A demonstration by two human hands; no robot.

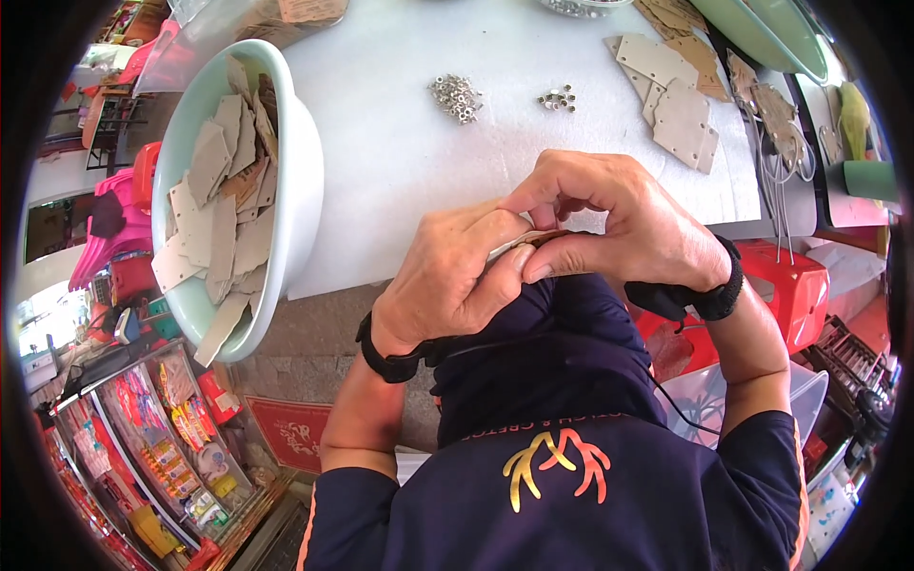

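Note:
My left hand (455,271) and my right hand (609,214) meet at the table's near edge, both closed on a small flat beige piece (524,246). Fingertips of both hands pinch it from either side, hiding most of it. Beyond them on the table lie a heap of small silvery metal eyelets (457,99) and a smaller cluster of metal eyelets (558,98). Flat beige pieces with punched holes (685,126) are spread at the right. More beige pieces (217,157) fill a pale green basin (305,162) to the left.
White sheeting (381,181) covers the table. A see-through tub (587,8) stands at the far edge, and another green basin (769,38) at the far right. A red plastic stool (795,295) is to my right; a glazed display case (157,447) stands lower left.

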